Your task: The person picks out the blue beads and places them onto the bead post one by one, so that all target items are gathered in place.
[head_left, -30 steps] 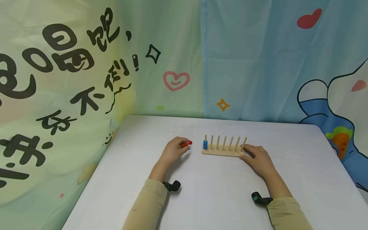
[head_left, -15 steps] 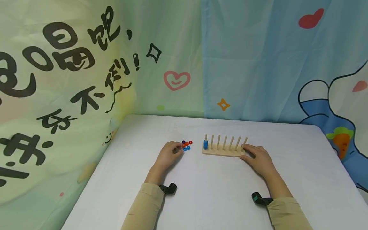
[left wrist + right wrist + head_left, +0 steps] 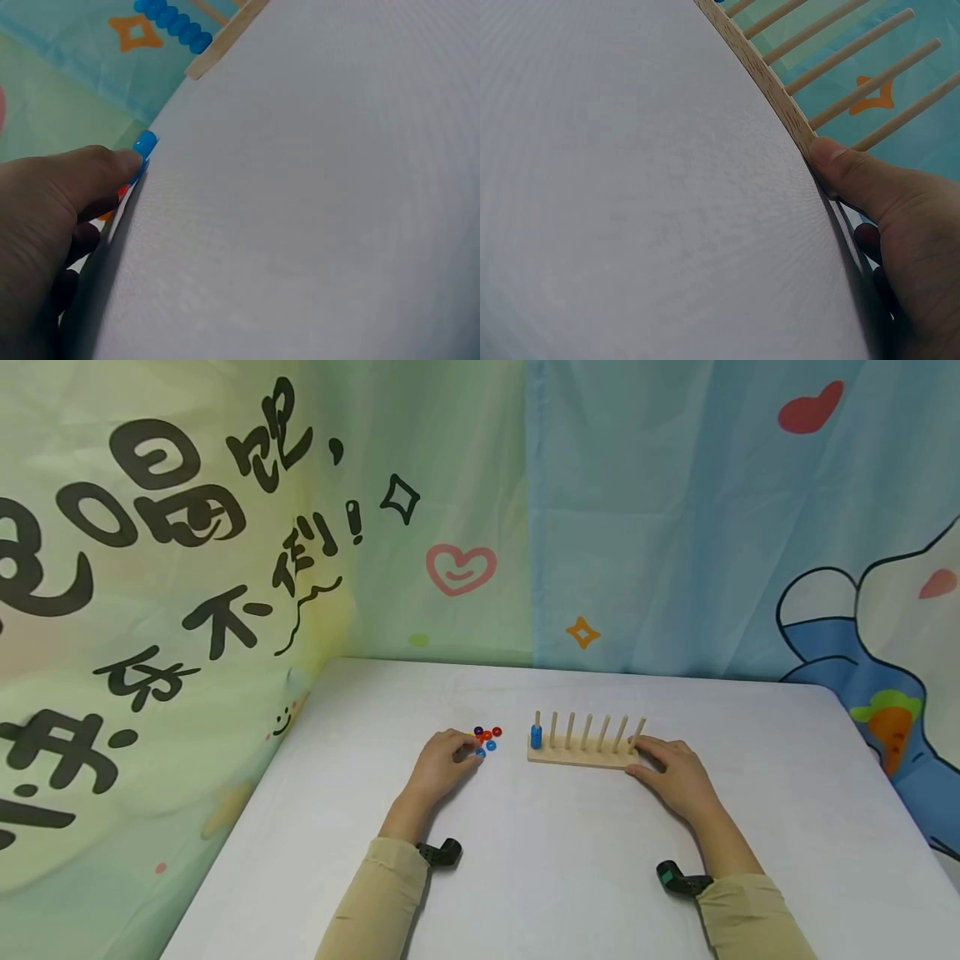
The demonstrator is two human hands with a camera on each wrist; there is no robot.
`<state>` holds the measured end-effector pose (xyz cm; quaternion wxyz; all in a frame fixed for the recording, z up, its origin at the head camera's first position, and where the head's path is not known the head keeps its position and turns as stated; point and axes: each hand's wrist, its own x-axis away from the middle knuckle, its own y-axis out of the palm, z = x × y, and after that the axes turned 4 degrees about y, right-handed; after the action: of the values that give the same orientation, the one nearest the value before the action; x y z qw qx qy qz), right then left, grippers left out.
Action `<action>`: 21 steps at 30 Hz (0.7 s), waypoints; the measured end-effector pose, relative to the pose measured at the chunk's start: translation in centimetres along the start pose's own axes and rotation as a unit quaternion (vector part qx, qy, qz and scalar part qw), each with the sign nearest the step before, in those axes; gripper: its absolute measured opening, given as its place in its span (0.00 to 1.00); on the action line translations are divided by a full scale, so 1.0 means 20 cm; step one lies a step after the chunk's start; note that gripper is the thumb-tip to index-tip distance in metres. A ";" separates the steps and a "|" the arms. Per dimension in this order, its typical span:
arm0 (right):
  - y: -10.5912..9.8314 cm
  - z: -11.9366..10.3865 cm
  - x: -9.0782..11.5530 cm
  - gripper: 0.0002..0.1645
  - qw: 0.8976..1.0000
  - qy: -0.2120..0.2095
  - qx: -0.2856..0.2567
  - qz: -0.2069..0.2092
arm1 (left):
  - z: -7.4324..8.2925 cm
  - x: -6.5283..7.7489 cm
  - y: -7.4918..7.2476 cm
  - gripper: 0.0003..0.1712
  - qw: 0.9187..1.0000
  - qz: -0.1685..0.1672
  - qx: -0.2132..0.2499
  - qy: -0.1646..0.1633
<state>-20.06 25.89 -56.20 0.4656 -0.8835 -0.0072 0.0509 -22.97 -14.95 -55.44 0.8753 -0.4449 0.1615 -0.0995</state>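
My left hand (image 3: 442,767) is at a small cluster of loose beads left of a wooden peg stand. Its thumb and forefinger pinch a blue bead (image 3: 481,753) at the near side of the cluster. Another blue bead (image 3: 491,746) lies just beyond. Red beads (image 3: 497,732) and a dark purple bead (image 3: 478,730) are farther back; some beads are partly hidden by the fingers. The peg stand (image 3: 577,758) has a row of upright pegs, with blue beads (image 3: 536,737) stacked on the leftmost. My right hand (image 3: 678,777) grips the stand's right end, thumb in front.
The white-covered table (image 3: 555,860) runs back to a printed cloth curtain (image 3: 645,527). Another printed cloth (image 3: 187,635) hangs along the left side. Black wrist cameras (image 3: 442,853) sit on both forearms.
My left hand has brought the beads down, let them go onto the table and drawn back slightly left. One blue bead has shifted a little toward me. My right hand keeps its place.
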 end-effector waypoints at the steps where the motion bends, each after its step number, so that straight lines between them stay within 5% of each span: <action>1: 0.00 0.00 0.00 0.40 1.000 0.001 -0.001 0.000 | 0.00 0.00 0.00 0.14 1.000 0.000 -0.004 0.001; 6: 0.00 -0.01 0.00 0.39 1.000 -0.005 -0.006 0.007 | 0.00 -0.01 0.00 0.13 1.000 0.001 -0.015 0.004; 14: 0.00 0.00 0.00 0.39 1.000 -0.007 -0.008 0.004 | 0.04 -0.04 -0.03 0.13 0.999 -0.018 0.038 -0.017; 21: 0.01 0.01 -0.01 0.38 1.000 -0.015 -0.006 0.009 | 0.14 -0.15 -0.09 0.11 0.998 -0.010 0.054 0.023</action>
<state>-20.18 25.94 -56.41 0.4596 -0.8855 -0.0066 0.0681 -24.79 -12.94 -51.78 0.8932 -0.3959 0.1716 -0.1269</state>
